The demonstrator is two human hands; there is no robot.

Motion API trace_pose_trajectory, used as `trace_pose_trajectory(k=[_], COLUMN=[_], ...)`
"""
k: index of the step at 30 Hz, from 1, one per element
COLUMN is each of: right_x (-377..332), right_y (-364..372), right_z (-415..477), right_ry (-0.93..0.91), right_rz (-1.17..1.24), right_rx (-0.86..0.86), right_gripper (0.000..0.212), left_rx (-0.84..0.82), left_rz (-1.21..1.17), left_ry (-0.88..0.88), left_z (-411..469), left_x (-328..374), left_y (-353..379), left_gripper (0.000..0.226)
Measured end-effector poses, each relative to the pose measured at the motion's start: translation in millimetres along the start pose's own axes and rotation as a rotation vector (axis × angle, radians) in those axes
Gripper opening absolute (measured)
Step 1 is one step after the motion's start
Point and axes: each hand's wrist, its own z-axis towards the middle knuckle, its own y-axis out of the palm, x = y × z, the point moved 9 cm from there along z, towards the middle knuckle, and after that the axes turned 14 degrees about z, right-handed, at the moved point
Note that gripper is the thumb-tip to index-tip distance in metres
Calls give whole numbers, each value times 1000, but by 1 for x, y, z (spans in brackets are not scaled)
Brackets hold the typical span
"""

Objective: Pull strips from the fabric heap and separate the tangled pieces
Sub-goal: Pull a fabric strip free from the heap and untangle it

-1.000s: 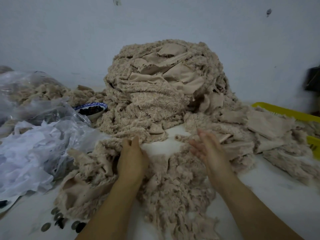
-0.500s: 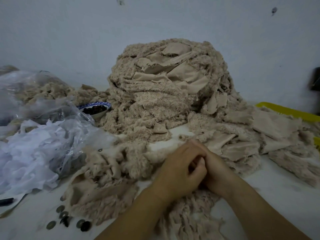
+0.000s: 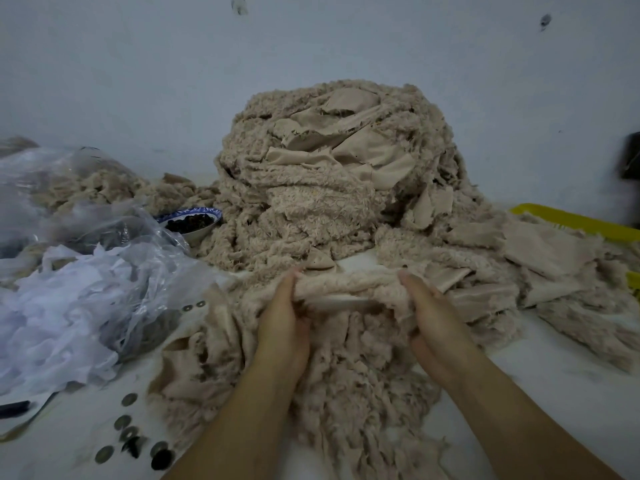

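A tall heap of beige fleecy fabric [image 3: 322,174] stands against the wall at the centre. In front of it lies a lower tangle of beige strips [image 3: 349,386]. My left hand [image 3: 282,327] and my right hand [image 3: 433,323] each grip one end of a fleecy strip [image 3: 346,289] and hold it stretched sideways between them, just above the tangle. The fingers of both hands are curled over the strip's ends.
A clear plastic bag with white scraps [image 3: 69,292] fills the left. A blue-rimmed bowl of dark pieces [image 3: 192,221] sits behind it. Several coins and dark buttons [image 3: 135,441] lie at the lower left. A yellow tray [image 3: 575,223] shows at the right under flat beige pieces [image 3: 547,258].
My hands came together over the tangle, took hold of a strip, then moved apart and up, stretching it between them.
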Motion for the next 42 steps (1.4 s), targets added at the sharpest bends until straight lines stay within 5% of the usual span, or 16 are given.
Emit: trace_pose_trajectory(k=[6, 13, 16, 19, 22, 27, 31, 36, 42], right_x=[-18, -20, -8, -22, -27, 6, -1, -1, -19], right_y=[-23, 1, -1, -3, 11, 30, 33, 37, 13], right_z=[8, 6, 2, 0, -2, -3, -5, -11, -3], right_ry=[-153, -16, -44, -292, -410, -339, -358, -388, -372], right_rz=[79, 287, -189, -771, -801, -970, -896, -893, -674], right_rx=[141, -160, -119, 82, -3, -221, -235, -284, -93], right_gripper=[15, 43, 68, 47, 23, 29, 35, 36, 34], left_rx=[56, -261, -353, -426, -455, -491, -476, -211, -229], left_rz=[-209, -156, -89, -13, 98, 385, 325, 20, -85], left_ry=[-69, -68, -32, 11, 68, 120, 56, 47, 66], left_z=[6, 0, -5, -11, -19, -31, -30, -10, -5], left_x=[-2, -2, -4, -7, -9, -17, -16, -5, 2], left_y=[-12, 19, 29, 39, 48, 58, 56, 28, 26], left_gripper=[28, 22, 31, 37, 42, 31, 34, 37, 34])
